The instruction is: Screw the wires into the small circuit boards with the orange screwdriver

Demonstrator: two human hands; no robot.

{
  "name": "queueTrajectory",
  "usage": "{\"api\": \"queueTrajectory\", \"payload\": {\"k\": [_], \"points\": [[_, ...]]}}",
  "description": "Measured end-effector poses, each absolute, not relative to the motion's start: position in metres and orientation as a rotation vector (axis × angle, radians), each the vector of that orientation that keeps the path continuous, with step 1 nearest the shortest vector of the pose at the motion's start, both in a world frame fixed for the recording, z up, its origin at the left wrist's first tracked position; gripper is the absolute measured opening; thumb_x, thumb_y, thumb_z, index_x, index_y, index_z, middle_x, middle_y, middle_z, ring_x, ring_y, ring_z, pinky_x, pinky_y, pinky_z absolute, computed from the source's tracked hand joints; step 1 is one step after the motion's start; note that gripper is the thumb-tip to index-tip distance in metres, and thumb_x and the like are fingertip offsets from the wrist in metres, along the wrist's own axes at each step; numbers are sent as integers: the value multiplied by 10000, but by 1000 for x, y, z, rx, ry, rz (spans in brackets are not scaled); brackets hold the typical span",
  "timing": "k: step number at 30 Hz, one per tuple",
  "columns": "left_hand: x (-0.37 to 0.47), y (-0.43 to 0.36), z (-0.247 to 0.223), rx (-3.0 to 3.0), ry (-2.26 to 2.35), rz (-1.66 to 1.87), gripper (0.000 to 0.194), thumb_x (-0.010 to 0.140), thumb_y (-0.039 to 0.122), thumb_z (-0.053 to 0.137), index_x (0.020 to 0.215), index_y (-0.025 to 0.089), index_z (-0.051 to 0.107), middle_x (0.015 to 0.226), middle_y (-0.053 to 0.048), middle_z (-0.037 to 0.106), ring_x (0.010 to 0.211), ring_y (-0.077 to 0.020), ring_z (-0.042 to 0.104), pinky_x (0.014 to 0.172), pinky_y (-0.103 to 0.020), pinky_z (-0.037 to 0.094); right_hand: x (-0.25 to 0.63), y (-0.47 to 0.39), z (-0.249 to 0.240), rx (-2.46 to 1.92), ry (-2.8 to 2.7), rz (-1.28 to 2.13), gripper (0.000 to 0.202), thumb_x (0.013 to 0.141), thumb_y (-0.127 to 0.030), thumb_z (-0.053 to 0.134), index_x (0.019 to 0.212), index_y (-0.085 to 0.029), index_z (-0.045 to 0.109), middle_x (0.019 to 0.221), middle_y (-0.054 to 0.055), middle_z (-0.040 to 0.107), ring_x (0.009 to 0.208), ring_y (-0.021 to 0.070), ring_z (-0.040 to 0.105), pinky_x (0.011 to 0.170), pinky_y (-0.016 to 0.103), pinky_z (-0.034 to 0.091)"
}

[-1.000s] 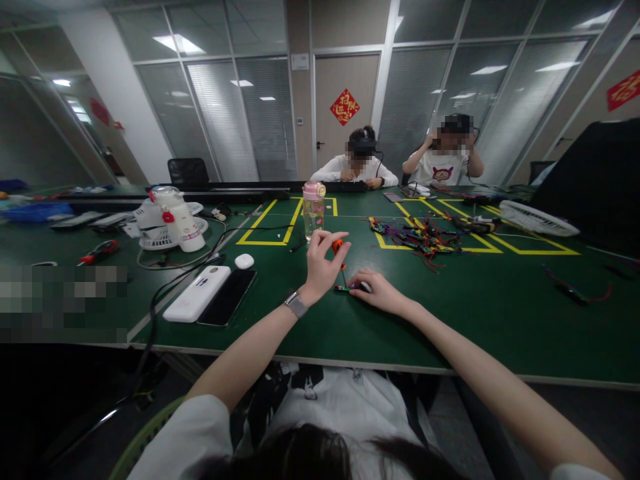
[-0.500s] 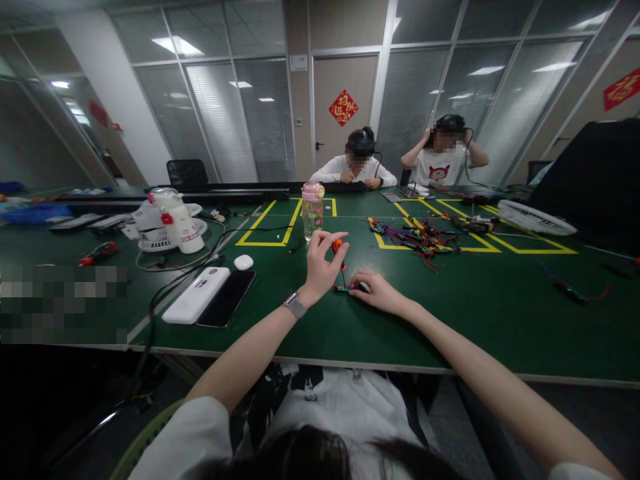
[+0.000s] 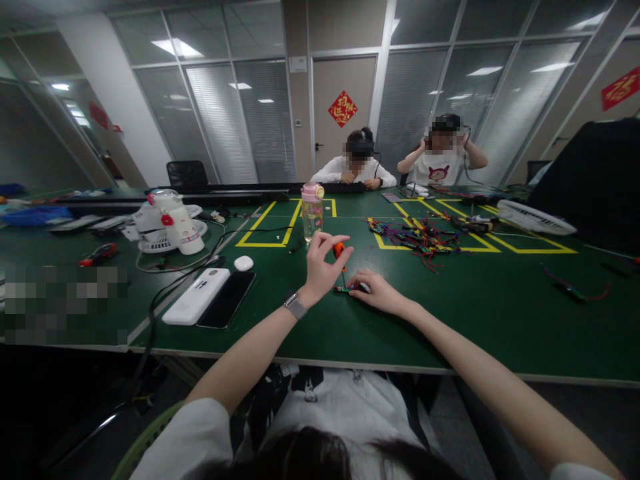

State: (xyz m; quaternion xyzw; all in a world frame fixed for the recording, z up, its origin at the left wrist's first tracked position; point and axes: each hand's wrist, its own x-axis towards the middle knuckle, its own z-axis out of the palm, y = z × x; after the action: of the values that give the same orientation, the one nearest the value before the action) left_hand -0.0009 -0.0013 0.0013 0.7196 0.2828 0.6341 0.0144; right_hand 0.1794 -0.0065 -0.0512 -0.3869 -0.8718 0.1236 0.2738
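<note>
Screwdriver handle (image 3: 339, 251) is seen as orange plastic, shaft (image 3: 343, 279) as thin metal. Circuit board (image 3: 341, 290): finish too small to be judged. Green tabletop (image 3: 375, 341) is finished smooth, with a dull sheen; yellow tape (image 3: 265, 245) is seen as matt. Phone (image 3: 227, 300) is faced in glossy black glass, power bank (image 3: 196, 298) cased in smooth white plastic. Bottle (image 3: 313, 219) is made of clear plastic. Watch strap (image 3: 296, 305) is read as metal, sleeve (image 3: 200, 430) as matt white cloth.
</note>
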Motion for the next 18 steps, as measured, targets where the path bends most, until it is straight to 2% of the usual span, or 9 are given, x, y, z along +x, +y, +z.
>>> {"api": "queueTrajectory", "payload": {"k": [5, 8, 13, 18], "points": [[-2, -1, 1, 2224, 787, 1898, 323, 988, 251, 356, 1201, 201, 594, 1026, -63, 590, 973, -155, 556, 881, -304, 451, 179, -6, -51, -1041, -2362, 333, 90, 842, -194, 627, 909, -172, 683, 871, 67, 667, 840, 204, 580, 799, 344, 447], [-2, -1, 1, 2210, 814, 1924, 276, 969, 241, 423, 1168, 195, 608, 982, -54, 601, 943, -155, 561, 871, -303, 452, 179, -6, -52, -1045, -2362, 331, 92, 844, -191, 622, 911, -171, 682, 878, 70, 669, 845, 208, 580, 802, 349, 448], [-1, -1, 1, 2219, 901, 1962, 193, 884, 320, 600, 1026, 208, 668, 868, -19, 517, 819, -139, 531, 787, -273, 463, 179, -6, -52, -1054, -2356, 328, 93, 838, -192, 631, 912, -170, 683, 881, 75, 671, 854, 215, 579, 807, 356, 452], [-2, -1, 1, 2204, 842, 1890, 308, 981, 252, 381, 1199, 201, 593, 1007, -58, 573, 953, -154, 553, 865, -294, 455, 179, -7, -51, -1057, -2360, 336, 92, 837, -184, 629, 910, -168, 682, 884, 76, 671, 846, 211, 585, 805, 354, 456]]}}
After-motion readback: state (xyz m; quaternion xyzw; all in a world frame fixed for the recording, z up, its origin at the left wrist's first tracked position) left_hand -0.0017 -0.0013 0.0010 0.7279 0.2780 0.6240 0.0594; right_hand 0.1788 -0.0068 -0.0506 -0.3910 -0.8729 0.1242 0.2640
